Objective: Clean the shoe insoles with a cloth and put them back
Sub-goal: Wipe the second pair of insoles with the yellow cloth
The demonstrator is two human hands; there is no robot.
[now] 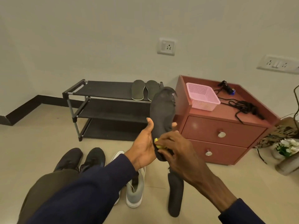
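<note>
Beige floor [48,135] below. The left hand [144,146] grips a long black foam insole [161,110] standing up above the right hand [178,152], whose fingers [166,138] pinch a yellow cloth [157,143] at its heel.

A: What colour is the held insole [161,110]?
B: Plain charcoal black. The cloth [157,143] is bright yellow.
A: And the floor insole [175,194]?
B: The same charcoal. The rack insoles [138,90] are olive-grey with a pale edge.
A: The shoe rack [103,90]?
B: Black shelves, grey poles. The cabinet [226,126] is brick red with silver knobs [221,134]. The basket [202,97] is pink with a fine mesh pattern, and the cords [242,105] are black.
A: The footwear?
B: The pair of shoes [80,159] is black. The sneaker [135,191] is grey with a white sole.
A: Clothing?
B: The sleeve [97,191] is navy, the trousers [37,196] olive-brown. The floor [32,143] is beige, the wall [80,38] off-white and the skirting [32,104] black.
</note>
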